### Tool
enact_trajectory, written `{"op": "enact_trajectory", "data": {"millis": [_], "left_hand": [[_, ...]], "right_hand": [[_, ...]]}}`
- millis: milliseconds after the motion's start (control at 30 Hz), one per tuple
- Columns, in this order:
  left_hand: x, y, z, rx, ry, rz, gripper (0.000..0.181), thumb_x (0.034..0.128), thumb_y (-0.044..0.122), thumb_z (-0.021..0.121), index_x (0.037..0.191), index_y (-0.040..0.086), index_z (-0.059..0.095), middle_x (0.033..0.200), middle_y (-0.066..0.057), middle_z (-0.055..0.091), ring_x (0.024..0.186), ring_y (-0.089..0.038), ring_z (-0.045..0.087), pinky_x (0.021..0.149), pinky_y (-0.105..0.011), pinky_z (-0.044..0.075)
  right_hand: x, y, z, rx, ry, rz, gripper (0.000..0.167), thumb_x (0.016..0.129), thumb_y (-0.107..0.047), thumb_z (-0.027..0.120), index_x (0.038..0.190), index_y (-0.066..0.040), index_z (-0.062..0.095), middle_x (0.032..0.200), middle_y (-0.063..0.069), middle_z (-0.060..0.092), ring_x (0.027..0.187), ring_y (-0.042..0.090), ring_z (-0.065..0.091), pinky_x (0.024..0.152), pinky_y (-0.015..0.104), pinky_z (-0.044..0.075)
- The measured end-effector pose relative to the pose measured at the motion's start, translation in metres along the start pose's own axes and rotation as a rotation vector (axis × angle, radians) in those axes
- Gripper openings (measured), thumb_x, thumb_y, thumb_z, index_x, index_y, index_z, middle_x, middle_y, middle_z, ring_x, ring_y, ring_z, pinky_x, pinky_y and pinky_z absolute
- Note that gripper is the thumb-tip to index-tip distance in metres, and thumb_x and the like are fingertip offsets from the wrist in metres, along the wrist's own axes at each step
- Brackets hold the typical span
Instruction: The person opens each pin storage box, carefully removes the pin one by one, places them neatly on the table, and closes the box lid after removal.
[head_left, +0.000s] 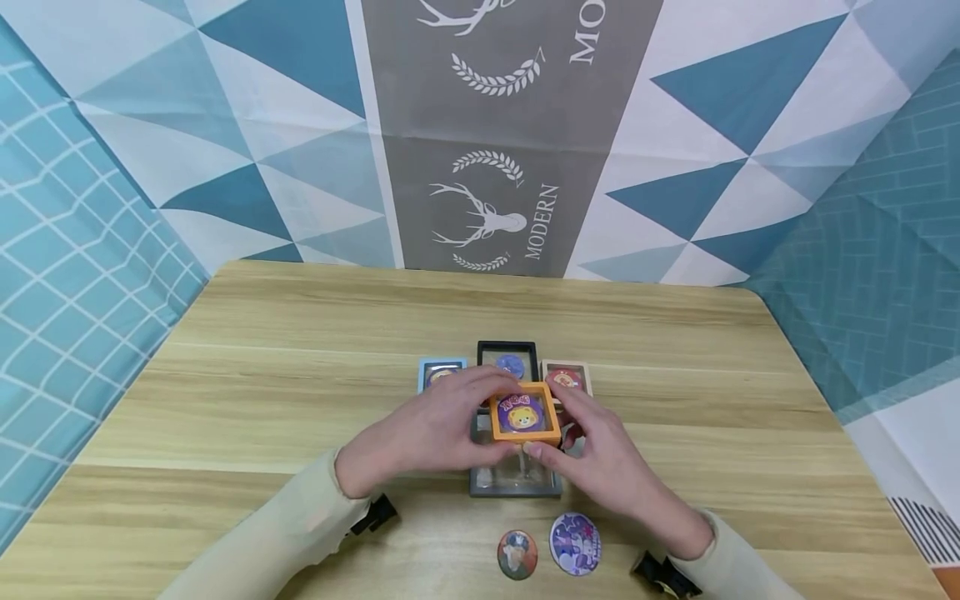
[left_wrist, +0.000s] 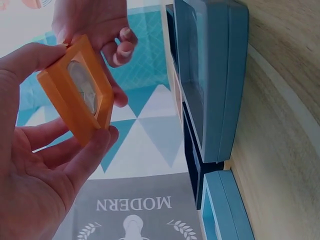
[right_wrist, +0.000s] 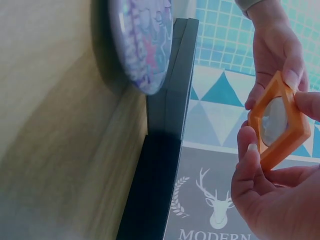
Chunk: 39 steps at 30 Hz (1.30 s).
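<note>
An orange square frame (head_left: 555, 435) with a purple bear badge (head_left: 522, 414) inside is held up between both hands, above a larger dark grey frame (head_left: 517, 490). The left hand (head_left: 442, 421) pinches its left side, thumb at the near edge and fingers at the far edge. On the other side the right hand (head_left: 603, 454) grips it with thumb and fingers. In the left wrist view the orange frame (left_wrist: 65, 102) is tilted, showing the badge's pale back (left_wrist: 83, 86); the right wrist view shows the orange frame (right_wrist: 287, 145) between both hands too.
Beyond the hands stand a light blue frame (head_left: 423, 377), a black frame (head_left: 507, 344) and a beige frame (head_left: 588, 383), each with a badge. Two loose round badges, one red (head_left: 517, 554) and one purple (head_left: 575, 543), lie on the wooden table (head_left: 262, 417) nearer the person.
</note>
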<state>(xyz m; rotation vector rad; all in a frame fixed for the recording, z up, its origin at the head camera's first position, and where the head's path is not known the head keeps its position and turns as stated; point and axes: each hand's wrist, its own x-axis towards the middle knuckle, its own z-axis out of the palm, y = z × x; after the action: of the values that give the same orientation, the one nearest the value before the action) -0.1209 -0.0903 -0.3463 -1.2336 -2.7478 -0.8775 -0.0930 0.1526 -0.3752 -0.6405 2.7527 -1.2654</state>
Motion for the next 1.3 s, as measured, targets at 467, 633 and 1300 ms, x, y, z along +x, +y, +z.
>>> {"op": "enact_trajectory", "data": {"millis": [467,633,1300], "left_hand": [[-0.001,0.002,-0.002,-0.025,0.004,-0.028,0.062,0.0815,0.040,0.081,0.132,0.010,0.060,0.136,-0.003,0.058,0.129,-0.020,0.051,0.104,-0.036,0.044],[0.000,0.002,-0.001,-0.029,-0.006,-0.041,0.058,0.0816,0.038,0.081,0.130,0.011,0.062,0.138,-0.004,0.056,0.129,-0.022,0.051,0.103,-0.039,0.045],[0.001,-0.008,-0.002,-0.117,-0.022,-0.062,0.052,0.0860,0.050,0.075,0.124,0.016,0.065,0.133,0.001,0.060,0.123,-0.016,0.055,0.102,-0.035,0.045]], "right_hand": [[-0.001,0.001,0.002,-0.030,0.021,-0.031,0.079,0.091,-0.044,0.071,0.152,-0.007,0.039,0.149,0.015,0.045,0.117,0.030,0.057,0.085,0.044,0.054],[-0.001,0.002,0.004,-0.056,0.024,-0.042,0.078,0.092,-0.044,0.070,0.151,-0.002,0.039,0.152,0.022,0.039,0.133,0.042,0.044,0.096,0.055,0.047],[0.004,0.008,0.001,0.005,-0.023,0.015,0.090,0.083,-0.045,0.079,0.151,-0.002,0.040,0.140,0.015,0.054,0.092,0.017,0.058,0.069,0.030,0.055]]}}
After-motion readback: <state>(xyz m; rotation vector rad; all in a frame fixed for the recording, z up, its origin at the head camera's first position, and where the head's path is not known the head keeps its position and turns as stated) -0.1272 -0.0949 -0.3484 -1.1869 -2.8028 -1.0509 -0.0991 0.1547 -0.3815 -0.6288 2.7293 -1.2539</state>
